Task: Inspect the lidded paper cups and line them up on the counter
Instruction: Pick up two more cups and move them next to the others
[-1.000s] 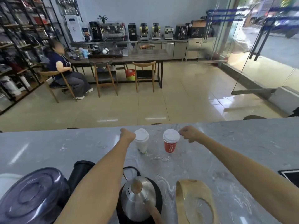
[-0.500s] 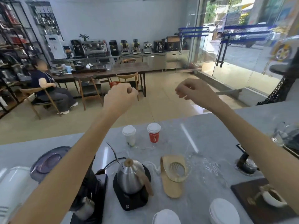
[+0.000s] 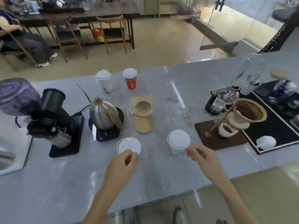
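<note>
Two lidded paper cups stand side by side at the counter's far edge, a white cup (image 3: 104, 80) and a red cup (image 3: 130, 79). Two more white lidded cups stand close to me: the near left cup (image 3: 128, 145) and the near right cup (image 3: 178, 142). My left hand (image 3: 121, 164) is curled, its fingertips at the near rim of the left cup's lid. My right hand (image 3: 201, 155) has thumb and finger at the near edge of the right cup's lid. Whether either hand grips its lid is unclear.
Between the cup pairs on the grey counter (image 3: 64, 183) are a steel kettle on a black scale (image 3: 105, 117), a wooden dripper stand (image 3: 143, 113) and a black grinder (image 3: 55, 117). A pour-over stand (image 3: 239, 120) and glassware sit on mats at right. A sink edge (image 3: 14, 157) is at left.
Both hands left the far white and red cups, rose, then dropped to the two near white cups. The view pulled back and tilted down over the whole counter.
</note>
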{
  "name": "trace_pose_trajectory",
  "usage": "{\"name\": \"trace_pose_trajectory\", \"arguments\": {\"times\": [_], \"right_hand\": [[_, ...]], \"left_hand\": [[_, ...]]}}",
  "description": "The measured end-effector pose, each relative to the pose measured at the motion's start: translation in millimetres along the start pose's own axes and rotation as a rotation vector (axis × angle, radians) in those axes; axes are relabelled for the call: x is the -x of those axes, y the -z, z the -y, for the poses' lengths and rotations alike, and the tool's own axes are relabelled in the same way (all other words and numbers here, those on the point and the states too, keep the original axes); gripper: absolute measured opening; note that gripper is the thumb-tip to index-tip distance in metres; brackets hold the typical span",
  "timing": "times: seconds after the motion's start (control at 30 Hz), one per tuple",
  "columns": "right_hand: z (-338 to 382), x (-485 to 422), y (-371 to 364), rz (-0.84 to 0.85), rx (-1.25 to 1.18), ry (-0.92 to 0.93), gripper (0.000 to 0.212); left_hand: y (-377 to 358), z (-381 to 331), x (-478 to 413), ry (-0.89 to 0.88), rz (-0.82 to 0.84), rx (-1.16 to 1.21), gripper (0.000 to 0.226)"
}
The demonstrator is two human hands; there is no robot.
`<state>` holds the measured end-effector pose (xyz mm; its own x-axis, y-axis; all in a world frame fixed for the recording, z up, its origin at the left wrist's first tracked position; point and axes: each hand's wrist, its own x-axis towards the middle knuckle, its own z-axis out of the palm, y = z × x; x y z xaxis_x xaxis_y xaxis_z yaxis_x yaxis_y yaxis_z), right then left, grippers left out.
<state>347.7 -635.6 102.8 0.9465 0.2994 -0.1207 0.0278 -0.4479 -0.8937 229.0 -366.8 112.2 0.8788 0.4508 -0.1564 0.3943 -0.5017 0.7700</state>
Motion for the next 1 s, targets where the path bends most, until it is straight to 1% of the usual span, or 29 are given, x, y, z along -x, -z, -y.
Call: {"name": "trace_pose_trajectory", "arguments": {"times": [0.1, 0.2, 0.27, 0.33, 0.37, 0.4, 0.47, 0.53, 0.6, 0.63, 0.67, 0.7, 0.8, 0.87, 0.93, 1.0], "right_hand": [[-46, 19, 14, 0.096, 0.029, -0.087, 0.014], [-67, 21, 27, 0.188, 0.043, -0.099, 0.009], [-73, 19, 31, 0.225, 0.053, -0.093, 0.01], [-76, 10, 32, 0.228, 0.06, -0.065, 0.015], [-75, 4, 31, 0.218, 0.067, -0.052, 0.02], [-75, -3, 28, 0.207, 0.076, -0.039, 0.028], [-73, -15, 23, 0.195, 0.083, -0.056, 0.052], [-70, -30, 17, 0.194, 0.096, -0.069, 0.08], [-69, -47, 11, 0.212, 0.149, -0.057, 0.104], [-70, -53, 6, 0.22, 0.18, -0.031, 0.113], [-71, -59, -1, 0.22, 0.197, 0.003, 0.12], [-72, -65, -8, 0.209, 0.205, 0.034, 0.124], [-78, -79, -25, 0.184, 0.232, 0.044, 0.125], [-85, -85, -34, 0.185, 0.177, 0.005, 0.122], [-91, -87, -44, 0.148, 0.138, 0.001, 0.119], [-94, -86, -51, 0.077, 0.121, 0.016, 0.114]], "left_hand": [[-38, 24, 39, 0.157, 0.046, 0.022, 0.029], [-59, 33, 65, 0.233, 0.041, 0.03, 0.025], [-64, 37, 72, 0.282, -0.013, 0.06, 0.018], [-64, 39, 73, 0.297, -0.086, 0.109, 0.009], [-62, 40, 71, 0.302, -0.11, 0.126, 0.015], [-59, 42, 66, 0.298, -0.136, 0.133, 0.029], [-51, 47, 53, 0.26, -0.179, 0.093, 0.06], [-43, 47, 35, 0.209, -0.217, 0.037, 0.083], [-37, 46, 13, 0.149, -0.237, 0.04, 0.095], [-36, 47, 1, 0.094, -0.238, 0.061, 0.095], [-35, 49, -10, 0.051, -0.226, 0.089, 0.09], [-35, 52, -21, 0.037, -0.201, 0.116, 0.088], [-44, 60, -49, 0.098, -0.102, 0.22, 0.108], [-55, 66, -56, 0.1, -0.08, 0.252, 0.105], [-64, 73, -58, 0.05, -0.096, 0.237, 0.1], [-69, 77, -59, 0.009, -0.154, 0.201, 0.102]]}}
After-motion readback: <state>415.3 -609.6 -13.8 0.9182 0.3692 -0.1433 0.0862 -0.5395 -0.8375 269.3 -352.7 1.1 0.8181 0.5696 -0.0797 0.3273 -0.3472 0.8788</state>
